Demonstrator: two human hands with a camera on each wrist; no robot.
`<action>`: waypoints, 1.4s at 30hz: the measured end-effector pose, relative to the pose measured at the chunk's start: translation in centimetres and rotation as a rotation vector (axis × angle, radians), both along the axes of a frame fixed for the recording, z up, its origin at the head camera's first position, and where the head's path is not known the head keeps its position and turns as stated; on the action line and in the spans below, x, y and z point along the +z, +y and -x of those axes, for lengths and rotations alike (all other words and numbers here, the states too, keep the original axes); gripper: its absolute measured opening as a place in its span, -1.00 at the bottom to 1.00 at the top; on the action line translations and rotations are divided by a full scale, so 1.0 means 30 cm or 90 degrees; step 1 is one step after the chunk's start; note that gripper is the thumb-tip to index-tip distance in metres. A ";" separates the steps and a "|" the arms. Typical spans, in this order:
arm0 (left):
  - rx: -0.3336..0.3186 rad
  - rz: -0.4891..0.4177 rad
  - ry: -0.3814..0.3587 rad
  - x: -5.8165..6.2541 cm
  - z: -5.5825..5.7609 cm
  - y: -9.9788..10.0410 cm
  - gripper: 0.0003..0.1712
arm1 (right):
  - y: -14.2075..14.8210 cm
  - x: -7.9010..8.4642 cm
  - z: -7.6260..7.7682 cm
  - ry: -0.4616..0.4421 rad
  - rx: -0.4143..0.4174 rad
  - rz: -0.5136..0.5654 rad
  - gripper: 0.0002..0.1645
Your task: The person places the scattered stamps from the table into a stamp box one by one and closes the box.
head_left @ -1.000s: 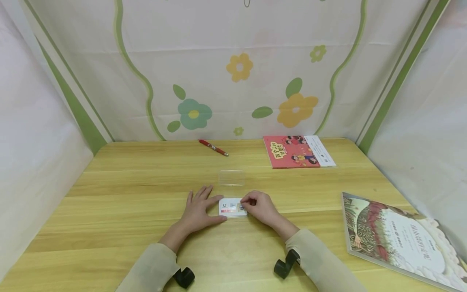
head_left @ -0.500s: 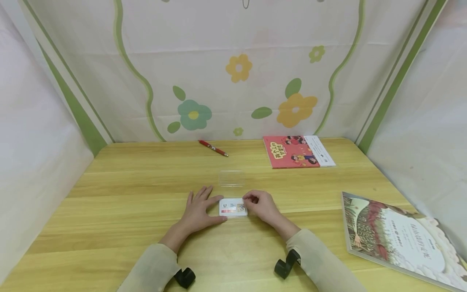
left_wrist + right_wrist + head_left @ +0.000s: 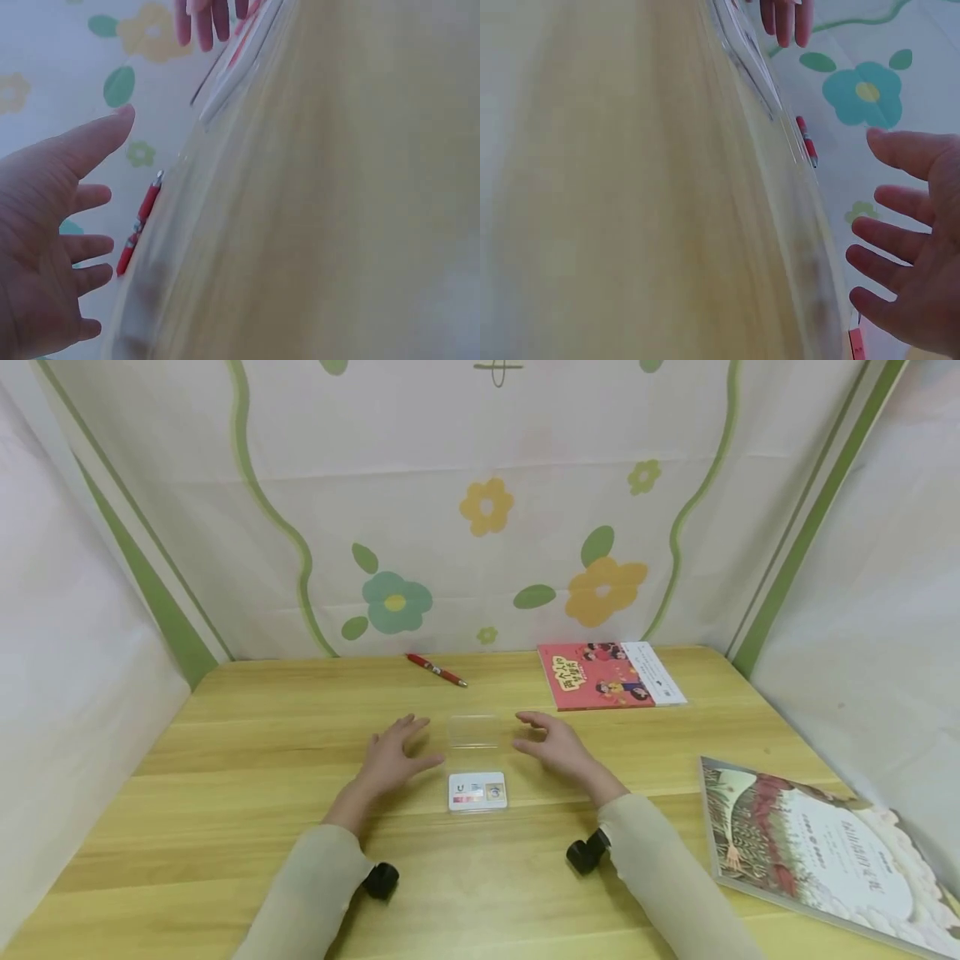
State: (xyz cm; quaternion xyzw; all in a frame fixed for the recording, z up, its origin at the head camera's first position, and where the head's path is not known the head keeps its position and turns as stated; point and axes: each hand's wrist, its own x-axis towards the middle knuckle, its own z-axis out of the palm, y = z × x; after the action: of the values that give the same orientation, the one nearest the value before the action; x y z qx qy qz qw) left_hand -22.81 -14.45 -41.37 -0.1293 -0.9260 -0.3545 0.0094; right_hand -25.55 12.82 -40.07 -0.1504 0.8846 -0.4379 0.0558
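Note:
A small white card (image 3: 477,791) with a red strip and a gold square lies in a clear, shallow plastic tray on the table. Just behind it is a flat transparent cover (image 3: 472,732), faint against the wood. My left hand (image 3: 390,758) hovers to the left of both pieces, thumb and fingers spread, holding nothing. On the other side my right hand (image 3: 558,750), nearest the cover's right edge, is likewise empty. In the wrist views the left hand (image 3: 45,240) and right hand (image 3: 922,240) both have extended fingers, apart from the card and cover.
A red pen (image 3: 437,670) lies near the back edge of the wooden table (image 3: 247,760). To its right is a red picture book (image 3: 600,675). A larger illustrated book (image 3: 817,843) sits at the right edge. Flowered white fabric (image 3: 480,552) walls the back.
Both hands have let go of the card and its tray and moved forward and outward, to either side of the clear cover. The right fingers have opened from their pinch.

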 end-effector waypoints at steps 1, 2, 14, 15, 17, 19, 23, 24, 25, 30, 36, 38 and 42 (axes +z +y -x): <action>0.007 0.003 -0.009 0.003 0.014 0.000 -0.15 | -0.002 -0.005 0.014 -0.002 0.014 -0.007 -0.33; 0.014 0.010 -0.018 0.006 0.028 0.000 -0.15 | -0.005 -0.007 0.024 -0.005 0.027 -0.011 -0.29; 0.027 0.155 -0.049 -0.020 0.114 0.038 -0.19 | -0.061 -0.067 0.108 0.064 0.074 -0.192 -0.12; 0.026 0.160 -0.053 -0.020 0.114 0.040 -0.19 | -0.063 -0.072 0.111 0.071 0.071 -0.207 -0.13; 0.024 0.172 -0.058 -0.019 0.115 0.044 -0.20 | -0.068 -0.079 0.114 0.081 0.064 -0.223 -0.14; 0.024 0.178 -0.065 -0.020 0.116 0.046 -0.20 | -0.072 -0.082 0.114 0.091 0.063 -0.234 -0.15; 0.022 0.185 -0.086 -0.021 0.116 0.050 -0.21 | -0.082 -0.076 0.106 0.097 0.059 -0.243 -0.15; 0.020 0.183 -0.089 -0.020 0.116 0.051 -0.21 | -0.084 -0.075 0.104 0.098 0.058 -0.240 -0.15; 0.019 0.183 -0.091 -0.020 0.116 0.052 -0.21 | -0.085 -0.074 0.102 0.098 0.057 -0.238 -0.16; 0.021 0.171 -0.083 -0.015 0.113 0.054 -0.23 | -0.088 -0.072 0.101 0.096 0.050 -0.219 -0.19; 0.023 0.146 -0.056 -0.017 0.103 0.047 -0.21 | -0.086 -0.059 0.095 0.066 0.061 -0.192 -0.22; 0.025 0.126 -0.047 -0.015 0.096 0.046 -0.20 | -0.085 -0.047 0.087 0.047 0.069 -0.152 -0.23; 0.029 0.070 -0.025 0.002 0.074 0.043 -0.15 | -0.085 -0.020 0.066 0.002 0.077 -0.058 -0.23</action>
State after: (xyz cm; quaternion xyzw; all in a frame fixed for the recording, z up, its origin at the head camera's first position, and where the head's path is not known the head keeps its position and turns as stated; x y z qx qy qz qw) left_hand -25.02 -13.18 -41.33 -0.1020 -0.9469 -0.3050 -0.0077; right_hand -27.54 10.26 -40.68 -0.2013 0.8930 -0.3929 0.0873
